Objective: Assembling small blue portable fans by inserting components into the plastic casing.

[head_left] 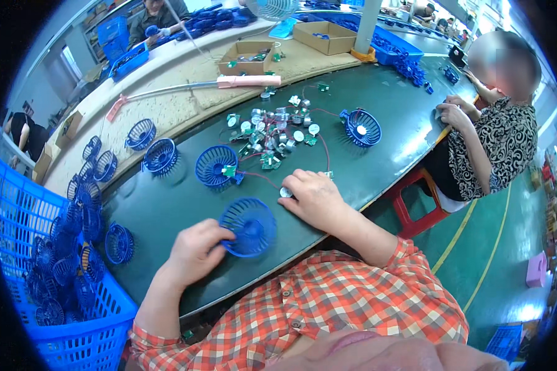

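Note:
My left hand [196, 252] grips the rim of a round blue fan cage [249, 227], held above the green bench, slightly blurred. The fingers of my right hand [317, 199] close on a small silver motor [285, 192]. A red wire runs from beside it to a green circuit board [229, 170] at the edge of another blue fan cage [216, 166]. Beyond my hands lies a pile of small motors and green boards [272, 133] with red wires. A further blue fan cage [361, 128] with a pale round part at its middle sits right of the pile.
A blue basket [86, 328] heaped with fan cages [59, 272] stands at the left. Several cages lie along the bench's left side. Cardboard boxes [247, 57] and a pink-handled rod [247, 81] are at the back. A co-worker [492, 142] sits at the right on a red stool [414, 207].

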A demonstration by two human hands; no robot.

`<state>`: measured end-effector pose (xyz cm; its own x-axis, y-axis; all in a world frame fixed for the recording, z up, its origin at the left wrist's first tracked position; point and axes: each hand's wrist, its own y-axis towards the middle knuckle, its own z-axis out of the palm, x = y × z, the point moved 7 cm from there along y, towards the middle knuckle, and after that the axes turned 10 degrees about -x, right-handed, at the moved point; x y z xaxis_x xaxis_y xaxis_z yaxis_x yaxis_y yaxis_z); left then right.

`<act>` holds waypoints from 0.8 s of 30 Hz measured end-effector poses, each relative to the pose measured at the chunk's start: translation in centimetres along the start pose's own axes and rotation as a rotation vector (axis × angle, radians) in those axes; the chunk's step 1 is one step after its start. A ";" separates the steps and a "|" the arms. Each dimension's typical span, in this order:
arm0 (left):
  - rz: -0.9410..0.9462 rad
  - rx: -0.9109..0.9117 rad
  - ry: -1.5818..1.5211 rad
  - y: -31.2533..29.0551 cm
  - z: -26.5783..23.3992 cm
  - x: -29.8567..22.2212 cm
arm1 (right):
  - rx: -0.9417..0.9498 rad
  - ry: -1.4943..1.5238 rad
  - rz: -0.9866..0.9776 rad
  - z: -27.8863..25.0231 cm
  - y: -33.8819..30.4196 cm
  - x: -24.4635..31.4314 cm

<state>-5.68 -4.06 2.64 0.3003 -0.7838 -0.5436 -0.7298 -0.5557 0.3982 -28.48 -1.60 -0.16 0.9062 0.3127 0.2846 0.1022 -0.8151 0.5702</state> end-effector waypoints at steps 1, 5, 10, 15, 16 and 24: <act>0.033 0.050 0.026 0.0 0.7 -0.8 | 0.012 0.019 0.024 0.2 0.3 -0.2; 0.127 0.063 0.103 0.0 1.6 -1.6 | 0.198 0.229 0.072 1.0 4.3 -0.3; 0.111 0.040 0.127 -0.3 0.9 -1.3 | 0.207 0.822 0.163 -1.0 11.5 4.6; 0.120 0.075 0.129 -0.5 1.3 -1.1 | 0.127 0.855 0.088 -2.4 10.9 6.4; 0.121 0.060 0.139 -0.5 1.3 -1.3 | 0.126 0.717 -0.043 -2.4 9.4 7.2; 0.116 -0.003 0.181 -0.3 0.9 -0.8 | 0.260 0.185 -0.455 0.7 1.4 9.5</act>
<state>-6.26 -3.06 2.26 0.3200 -0.8794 -0.3526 -0.7643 -0.4596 0.4524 -19.44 -0.10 2.78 0.6624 0.7224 0.1982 0.5853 -0.6642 0.4649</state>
